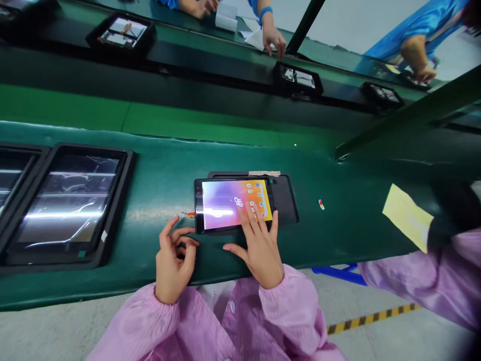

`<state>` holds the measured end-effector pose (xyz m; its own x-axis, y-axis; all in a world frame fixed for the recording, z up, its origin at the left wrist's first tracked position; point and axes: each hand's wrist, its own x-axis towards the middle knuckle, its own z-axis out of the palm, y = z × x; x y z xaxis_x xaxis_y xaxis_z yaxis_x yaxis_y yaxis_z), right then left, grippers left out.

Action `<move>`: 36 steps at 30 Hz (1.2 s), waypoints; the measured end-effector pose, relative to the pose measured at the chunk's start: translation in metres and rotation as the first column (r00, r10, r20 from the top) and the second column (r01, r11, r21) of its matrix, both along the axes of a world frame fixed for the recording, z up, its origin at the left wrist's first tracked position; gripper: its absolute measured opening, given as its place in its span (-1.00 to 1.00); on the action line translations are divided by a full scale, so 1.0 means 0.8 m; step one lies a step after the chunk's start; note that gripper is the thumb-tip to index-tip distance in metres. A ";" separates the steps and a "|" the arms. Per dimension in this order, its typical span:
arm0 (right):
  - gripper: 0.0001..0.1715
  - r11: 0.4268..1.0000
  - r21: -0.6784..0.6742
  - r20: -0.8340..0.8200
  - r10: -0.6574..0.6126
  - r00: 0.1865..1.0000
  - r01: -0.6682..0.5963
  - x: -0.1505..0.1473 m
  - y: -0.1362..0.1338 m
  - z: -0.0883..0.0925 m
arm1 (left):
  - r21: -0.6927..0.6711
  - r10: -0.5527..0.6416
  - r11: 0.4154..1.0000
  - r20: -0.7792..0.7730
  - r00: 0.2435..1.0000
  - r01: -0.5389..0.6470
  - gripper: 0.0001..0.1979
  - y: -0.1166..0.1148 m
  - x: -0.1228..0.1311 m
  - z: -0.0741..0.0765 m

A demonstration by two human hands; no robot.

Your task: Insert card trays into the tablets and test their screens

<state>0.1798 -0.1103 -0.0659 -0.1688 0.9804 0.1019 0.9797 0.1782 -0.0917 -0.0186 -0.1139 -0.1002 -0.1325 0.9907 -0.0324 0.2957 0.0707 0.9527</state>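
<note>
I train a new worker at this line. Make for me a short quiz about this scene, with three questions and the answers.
1. Which hand has its fingertips on the tablet?
2. True or false: the tablet's screen is lit.
3. What colour is the co-worker's sleeve at the top right of the view?

Key:
1. The right hand
2. True
3. Blue
</note>
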 end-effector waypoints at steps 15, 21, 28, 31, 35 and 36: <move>-0.26 0.952 0.115 -0.238 -0.250 0.939 0.283 0.116 0.040 -0.005 | -0.222 0.008 0.973 0.312 0.950 0.065 -0.42 -0.011 0.008 0.024; -0.26 0.952 -0.063 -0.404 -0.298 0.865 0.299 0.172 0.097 -0.024 | -0.376 0.052 0.900 0.595 0.802 0.221 -0.13 -0.020 0.029 0.049; -0.24 0.957 0.022 -0.167 -0.281 0.945 0.288 0.175 0.092 -0.011 | -0.428 0.045 0.869 0.569 0.821 0.249 0.07 0.019 0.018 0.065; -0.23 0.959 0.035 -0.133 -0.276 0.952 0.283 0.181 0.116 -0.012 | -0.410 -0.015 0.876 0.500 0.866 0.252 0.02 0.041 0.012 0.068; -0.24 0.988 0.014 -0.181 -0.151 0.972 0.156 0.181 0.146 -0.010 | -0.436 -0.070 0.859 0.422 0.904 0.270 -0.08 0.072 0.005 0.066; -0.23 0.990 0.005 -0.184 -0.139 0.973 0.142 0.176 0.144 -0.007 | -0.428 -0.075 0.867 0.395 0.915 0.256 -0.09 0.081 0.002 0.064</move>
<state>0.3207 0.0050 -0.0717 -0.0061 0.9907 0.1357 0.9621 0.0428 -0.2693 -0.0171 -0.0493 -0.0493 0.1424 0.8527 -0.5026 -0.0069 0.5086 0.8610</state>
